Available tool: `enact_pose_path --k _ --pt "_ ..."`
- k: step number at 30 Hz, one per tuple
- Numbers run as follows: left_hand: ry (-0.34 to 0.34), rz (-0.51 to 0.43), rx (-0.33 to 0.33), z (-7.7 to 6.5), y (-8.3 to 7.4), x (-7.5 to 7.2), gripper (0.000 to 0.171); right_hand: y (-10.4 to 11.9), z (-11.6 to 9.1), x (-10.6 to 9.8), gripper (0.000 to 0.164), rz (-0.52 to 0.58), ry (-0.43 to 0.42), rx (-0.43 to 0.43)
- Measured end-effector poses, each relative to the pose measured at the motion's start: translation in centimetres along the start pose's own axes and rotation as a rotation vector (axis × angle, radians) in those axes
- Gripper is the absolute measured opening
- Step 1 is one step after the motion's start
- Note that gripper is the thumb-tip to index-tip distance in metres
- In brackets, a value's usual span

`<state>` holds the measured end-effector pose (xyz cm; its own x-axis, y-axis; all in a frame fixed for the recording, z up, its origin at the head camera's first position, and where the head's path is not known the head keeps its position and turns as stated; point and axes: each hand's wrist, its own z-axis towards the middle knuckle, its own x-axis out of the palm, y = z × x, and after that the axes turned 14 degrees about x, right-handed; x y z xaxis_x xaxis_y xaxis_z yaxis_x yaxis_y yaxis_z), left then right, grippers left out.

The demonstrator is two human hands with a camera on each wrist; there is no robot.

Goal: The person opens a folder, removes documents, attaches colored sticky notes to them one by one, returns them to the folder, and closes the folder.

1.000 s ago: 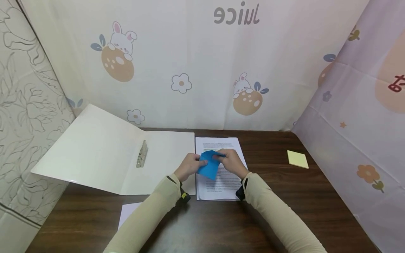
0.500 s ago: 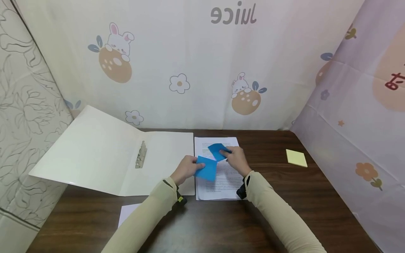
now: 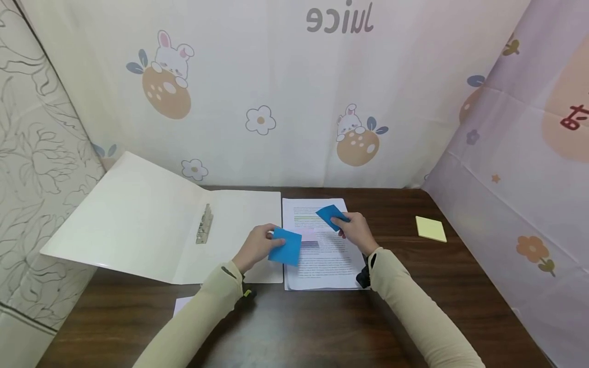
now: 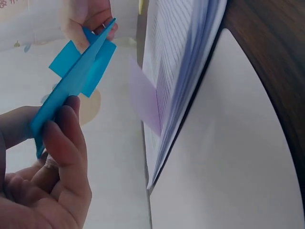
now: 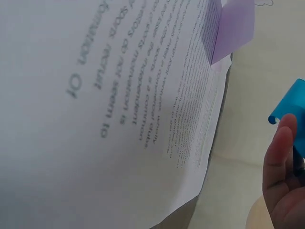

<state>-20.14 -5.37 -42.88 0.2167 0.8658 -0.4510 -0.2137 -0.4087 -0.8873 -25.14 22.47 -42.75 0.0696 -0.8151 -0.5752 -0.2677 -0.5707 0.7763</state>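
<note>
My left hand [image 3: 254, 248] pinches a blue sticky note pad [image 3: 286, 251] between thumb and fingers, over the border of the binder and the paper stack. A single blue sticky note [image 3: 329, 214] is pinched in my right hand [image 3: 357, 233], raised over the upper right of the stack and apart from the pad. Printed pages [image 3: 317, 271] lie stacked beneath both hands, with a green highlighted line near the top. On the top page a purple sticky note [image 4: 145, 98] sticks up, partly behind the pad in the head view. In the right wrist view the blue note [image 5: 290, 102] curls at its edge.
An open white binder [image 3: 244, 214] with a metal ring clip [image 3: 204, 225] lies left of the stack, its cover [image 3: 124, 220] tilted up. A yellow sticky note pad [image 3: 431, 229] is at the right. White paper [image 3: 181, 305] shows by the left sleeve. Curtains stand behind.
The blue note has come away from the pad. My right hand has moved right with the note and my left hand left with the pad, uncovering the purple note.
</note>
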Motion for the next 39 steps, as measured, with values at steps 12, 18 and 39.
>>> enact_pose_path --k 12,18,39 --pt "0.05 0.038 -0.006 -1.8 1.0 -1.7 0.032 -0.3 -0.1 0.2 0.032 -0.055 0.056 0.018" --pt "0.135 0.09 -0.017 -3.1 1.7 -2.5 0.034 -0.5 -0.2 0.2 0.034 -0.074 0.055 0.006" --pt "0.251 0.252 -0.036 -7.3 3.3 -5.2 0.018 -0.8 -0.1 -0.2 0.028 -0.094 0.011 -0.004"
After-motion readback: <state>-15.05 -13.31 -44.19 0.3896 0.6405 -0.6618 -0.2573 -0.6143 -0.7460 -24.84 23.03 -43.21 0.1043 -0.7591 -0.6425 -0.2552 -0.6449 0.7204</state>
